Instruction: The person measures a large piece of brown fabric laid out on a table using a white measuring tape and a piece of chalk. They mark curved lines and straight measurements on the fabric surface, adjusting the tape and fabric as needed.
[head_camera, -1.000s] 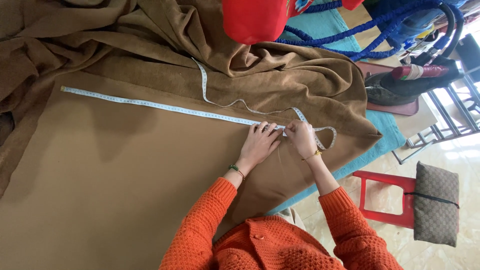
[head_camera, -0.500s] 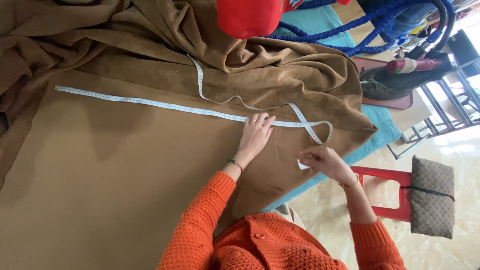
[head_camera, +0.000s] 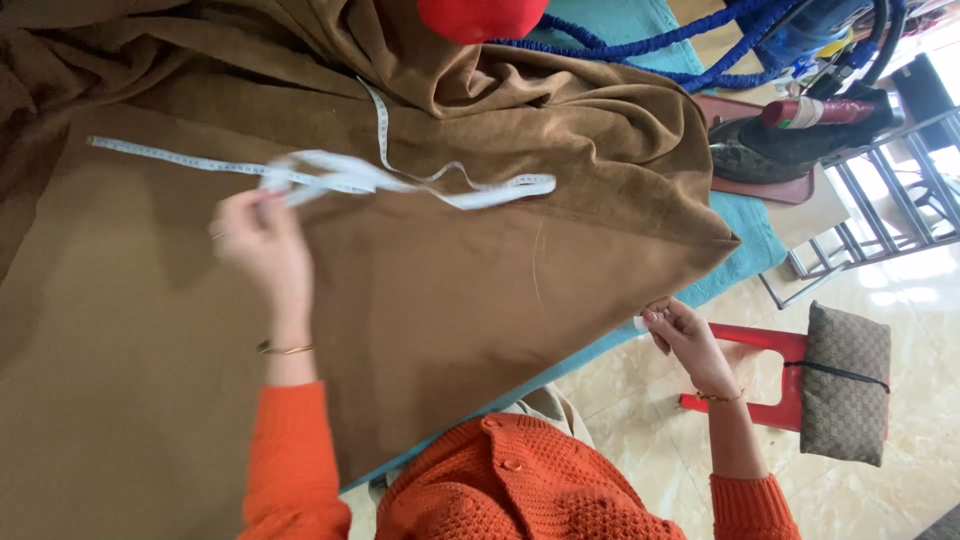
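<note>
A wide sheet of brown fabric (head_camera: 430, 290) covers most of the counter (head_camera: 745, 235), lying flat at the left and piled in loose folds along the top. On it lies a white measuring tape (head_camera: 330, 178): its far end runs straight out to the left, and its other part curls in a loop to the right across the folds.

The left hand (head_camera: 255, 235) is over the flat fabric, its fingers closed on the measuring tape where the strip is bunched and blurred. A thin bangle (head_camera: 285, 349) sits on that wrist, above an orange knitted sleeve (head_camera: 290, 460).

Further right, a faint pale line (head_camera: 537, 265) shows on the fabric near its edge. The fabric's corner hangs just past the teal cover at the counter's edge.

The right hand (head_camera: 685, 335) is just off that edge, over the tiled floor (head_camera: 620, 400), its fingertips pinched on a small white piece (head_camera: 641, 323); what it is cannot be told.

Beside it stands a red stool (head_camera: 765, 375), with a patterned cushion (head_camera: 845, 385) bound by a dark strap against it. At the top right are blue hose-like loops (head_camera: 660, 45), a red object (head_camera: 480, 15) and a metal rack (head_camera: 890, 190).
</note>
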